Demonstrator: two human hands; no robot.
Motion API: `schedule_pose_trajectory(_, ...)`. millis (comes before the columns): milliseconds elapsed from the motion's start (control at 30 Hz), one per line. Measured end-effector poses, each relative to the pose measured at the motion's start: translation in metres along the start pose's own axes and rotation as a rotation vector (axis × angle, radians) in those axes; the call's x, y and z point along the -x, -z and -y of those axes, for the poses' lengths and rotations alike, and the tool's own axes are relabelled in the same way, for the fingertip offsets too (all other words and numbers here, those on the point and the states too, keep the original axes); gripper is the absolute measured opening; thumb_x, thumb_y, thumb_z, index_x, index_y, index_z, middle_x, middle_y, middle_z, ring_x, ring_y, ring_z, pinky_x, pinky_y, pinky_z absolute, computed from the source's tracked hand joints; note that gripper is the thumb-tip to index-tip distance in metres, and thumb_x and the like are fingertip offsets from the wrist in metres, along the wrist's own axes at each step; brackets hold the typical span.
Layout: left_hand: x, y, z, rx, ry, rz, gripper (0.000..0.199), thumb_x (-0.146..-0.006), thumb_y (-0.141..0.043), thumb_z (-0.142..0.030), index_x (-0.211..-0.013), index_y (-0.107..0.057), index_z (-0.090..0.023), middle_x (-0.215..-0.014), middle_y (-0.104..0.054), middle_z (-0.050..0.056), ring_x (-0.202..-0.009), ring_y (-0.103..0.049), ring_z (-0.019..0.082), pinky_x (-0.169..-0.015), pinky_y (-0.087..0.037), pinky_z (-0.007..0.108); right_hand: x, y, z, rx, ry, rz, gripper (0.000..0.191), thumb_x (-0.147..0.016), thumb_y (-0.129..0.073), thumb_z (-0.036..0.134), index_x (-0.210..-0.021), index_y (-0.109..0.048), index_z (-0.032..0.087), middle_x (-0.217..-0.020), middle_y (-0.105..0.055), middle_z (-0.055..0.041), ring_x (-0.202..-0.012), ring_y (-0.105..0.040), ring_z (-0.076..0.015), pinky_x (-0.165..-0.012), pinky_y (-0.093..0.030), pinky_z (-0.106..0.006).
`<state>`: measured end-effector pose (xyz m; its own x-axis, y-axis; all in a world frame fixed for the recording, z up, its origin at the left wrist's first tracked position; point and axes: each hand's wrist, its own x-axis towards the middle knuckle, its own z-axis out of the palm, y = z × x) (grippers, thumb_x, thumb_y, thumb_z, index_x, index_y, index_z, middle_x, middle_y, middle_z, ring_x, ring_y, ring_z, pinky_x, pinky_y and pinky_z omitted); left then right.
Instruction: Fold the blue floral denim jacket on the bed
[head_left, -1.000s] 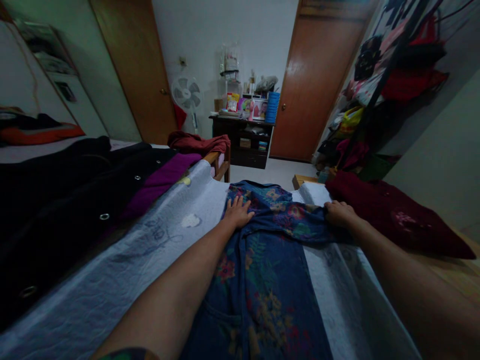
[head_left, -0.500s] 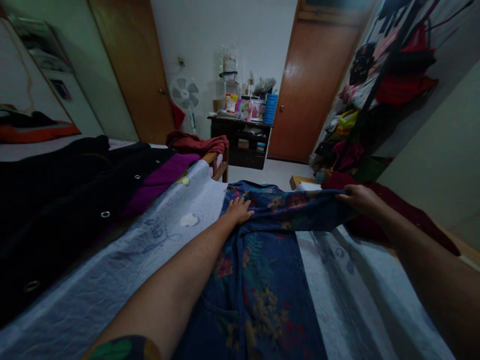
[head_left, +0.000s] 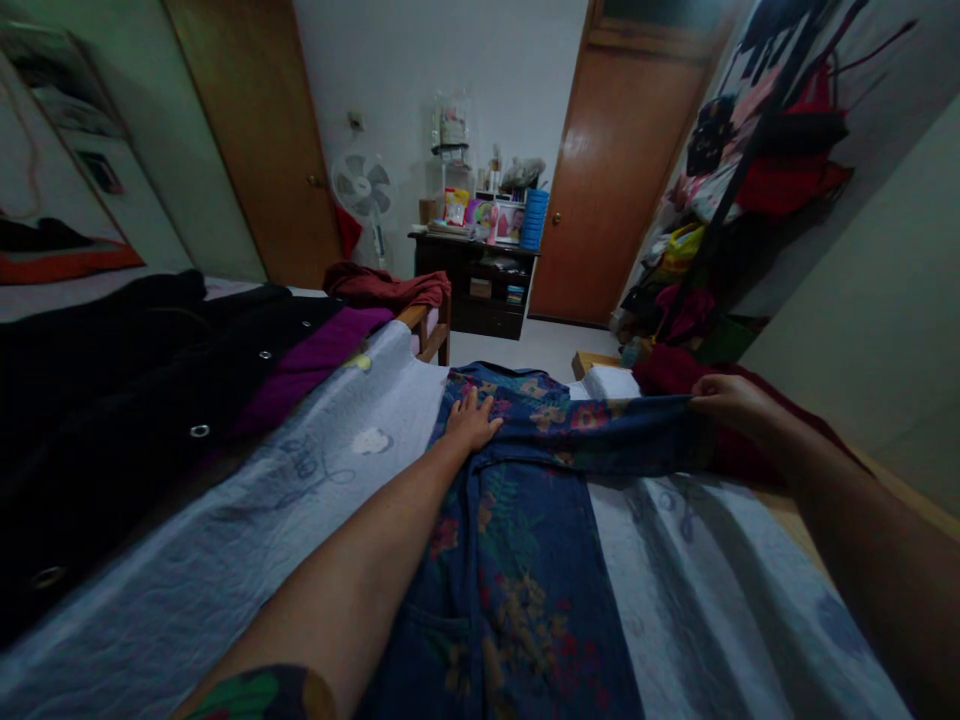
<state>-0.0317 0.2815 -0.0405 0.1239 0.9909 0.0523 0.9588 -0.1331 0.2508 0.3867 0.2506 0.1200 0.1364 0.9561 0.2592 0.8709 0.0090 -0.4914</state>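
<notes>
A long blue floral denim coat [head_left: 536, 560] lies spread on the bed, its collar at the far end. My left hand [head_left: 474, 422] rests flat on the coat's upper part, fingers spread. Out to the right, my right hand [head_left: 731, 400] pinches the cuff end of one sleeve [head_left: 622, 430]. The sleeve stretches nearly straight sideways from the shoulder, held a little above the sheet. The coat's other sleeve cannot be made out.
A pale patterned bedsheet [head_left: 315, 500] covers the bed. Black garments with metal eyelets [head_left: 135, 430] and a purple cloth [head_left: 315, 360] lie left; a dark red garment [head_left: 667, 368] lies right. A fan [head_left: 363, 185] and a dark cabinet [head_left: 469, 290] stand beyond.
My right hand has brought the sleeve's end slightly lower, and the sleeve's far edge now lies apart from the collar. My left hand stays on the coat. The view has shifted slightly.
</notes>
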Motion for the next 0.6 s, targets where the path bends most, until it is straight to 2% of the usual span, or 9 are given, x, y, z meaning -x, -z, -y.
schedule_pose_trajectory(67,0.008,0.002,-0.002,0.010,0.003,-0.024,0.062,-0.095,-0.038,-0.052,-0.147,-0.035,-0.019,-0.158,-0.027,0.018,-0.146,-0.026,0.029,-0.116,-0.023,0.043,0.013,-0.001,0.003,-0.112,-0.099,0.065,0.009,-0.067,-0.061,0.028,-0.063,-0.057,0.022,-0.058,-0.056,-0.0006,-0.052,-0.054,-0.0170,-0.048,-0.038,-0.027)
schedule_pose_trajectory(100,0.014,0.003,-0.003,0.018,-0.003,-0.027,0.059,-0.096,-0.037,-0.050,-0.146,-0.037,-0.018,-0.156,-0.031,0.018,-0.144,-0.030,0.029,-0.114,-0.026,0.042,0.021,-0.001,0.007,-0.172,-0.128,0.052,0.009,-0.067,-0.061,0.030,-0.065,-0.057,0.022,-0.060,-0.056,-0.0005,-0.053,-0.054,-0.0168,-0.048,-0.038,-0.027)
schedule_pose_trajectory(267,0.052,0.015,-0.008,0.038,-0.077,-0.004,0.057,-0.096,-0.036,-0.051,-0.143,-0.040,-0.019,-0.148,-0.044,0.017,-0.134,-0.044,0.030,-0.108,-0.035,0.043,0.059,-0.005,0.048,-0.347,-0.097,-0.111,0.020,-0.068,-0.064,0.037,-0.079,-0.060,0.021,-0.069,-0.061,-0.0005,-0.061,-0.055,-0.0156,-0.053,-0.042,-0.025)
schedule_pose_trajectory(400,0.083,0.024,-0.004,0.005,-0.059,0.020,0.060,-0.095,-0.036,-0.054,-0.144,-0.041,-0.018,-0.147,-0.047,0.015,-0.136,-0.042,0.030,-0.109,-0.034,0.046,0.084,-0.005,0.084,-0.492,-0.090,-0.152,0.022,-0.071,-0.063,0.038,-0.083,-0.059,0.021,-0.071,-0.060,-0.0003,-0.061,-0.055,-0.0144,-0.052,-0.042,-0.023)
schedule_pose_trajectory(600,0.120,0.034,0.007,-0.017,-0.021,0.082,0.055,-0.096,-0.035,-0.053,-0.140,-0.046,-0.021,-0.153,-0.039,0.012,-0.143,-0.031,0.031,-0.113,-0.025,0.057,0.119,-0.005,0.130,-0.583,0.031,-0.077,0.026,-0.075,-0.061,0.043,-0.090,-0.058,0.022,-0.079,-0.063,-0.0019,-0.067,-0.059,-0.0163,-0.056,-0.046,-0.025)
